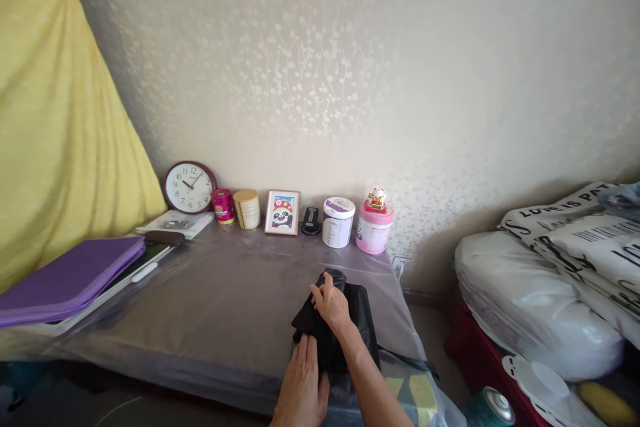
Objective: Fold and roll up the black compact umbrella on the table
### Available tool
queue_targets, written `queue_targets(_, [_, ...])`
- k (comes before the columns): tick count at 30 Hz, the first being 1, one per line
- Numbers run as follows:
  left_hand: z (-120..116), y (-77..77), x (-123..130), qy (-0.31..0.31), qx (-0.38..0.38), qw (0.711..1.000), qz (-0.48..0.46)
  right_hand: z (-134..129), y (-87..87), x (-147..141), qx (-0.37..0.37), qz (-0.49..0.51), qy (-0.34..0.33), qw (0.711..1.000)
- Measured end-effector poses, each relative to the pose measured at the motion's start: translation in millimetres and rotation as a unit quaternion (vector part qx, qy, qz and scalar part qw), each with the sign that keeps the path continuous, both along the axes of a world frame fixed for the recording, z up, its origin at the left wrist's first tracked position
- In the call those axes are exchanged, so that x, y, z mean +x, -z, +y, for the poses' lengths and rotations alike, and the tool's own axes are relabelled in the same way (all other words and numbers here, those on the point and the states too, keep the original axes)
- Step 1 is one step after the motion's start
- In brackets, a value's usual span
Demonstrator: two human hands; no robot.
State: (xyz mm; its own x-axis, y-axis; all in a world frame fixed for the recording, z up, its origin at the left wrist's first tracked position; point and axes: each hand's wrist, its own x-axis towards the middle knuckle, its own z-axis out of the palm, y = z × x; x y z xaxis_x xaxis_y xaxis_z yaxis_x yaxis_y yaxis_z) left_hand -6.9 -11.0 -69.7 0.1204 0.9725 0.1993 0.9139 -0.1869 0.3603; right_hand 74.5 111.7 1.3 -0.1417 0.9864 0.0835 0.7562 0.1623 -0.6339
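A folded piece of thin black fabric (363,320), perhaps a bag, lies near the table's right front corner. From its right side a dark strap (407,360) trails over the table edge. My right hand (331,301) rests on its upper part, index finger raised and the other fingers curled against the cloth. Lower and to the left, my left hand (301,377) holds the near left edge, fingers together on the fabric and thumb on the side nearer me. The fingertips of this hand are partly hidden by the cloth.
Along the wall stand a clock (190,185), a panda picture frame (283,213), a white tub (339,223) and a pink tub (374,230) topped by a cat figurine. Purple folders (75,277) lie left on the plastic-covered table (225,307). A spray can (493,407) stands lower right.
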Motion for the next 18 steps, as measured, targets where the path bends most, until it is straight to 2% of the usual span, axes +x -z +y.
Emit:
queue_targets(3, [-7.5, 0.1, -11.8, -0.002, 0.099, 0.992, -0.075, -3.2, -2.3, -0.3, 0.002, -0.02, -0.023, 1.0])
queue_targets(6, [-14.8, -19.3, -18.0, -0.028, 0.139, 0.982, -0.124, -5.2, -5.4, 0.7, 0.002, -0.025, -0.06, 0.998])
queue_targets(9, [-13.8, -43.7, -14.0, 0.025, 0.151, 0.983, -0.101, -6.8, -7.3, 1.6, -0.003, -0.024, -0.087, 0.996])
queue_targets(11, [-8.8, -53.8, -9.0, 0.07, 0.153, 0.983, -0.073, -8.3, -8.1, 1.8, -0.002, -0.024, -0.098, 0.995])
queue_targets(13, [-2.7, -57.5, -5.7, 0.09, 0.151, 0.983, -0.053, -10.1, -9.0, 1.8, -0.003, -0.02, -0.105, 0.994])
queue_targets(18, [7.8, -51.8, -8.0, 0.063, 0.137, 0.987, -0.048, -15.1, -10.2, 0.7, -0.011, -0.02, -0.119, 0.993])
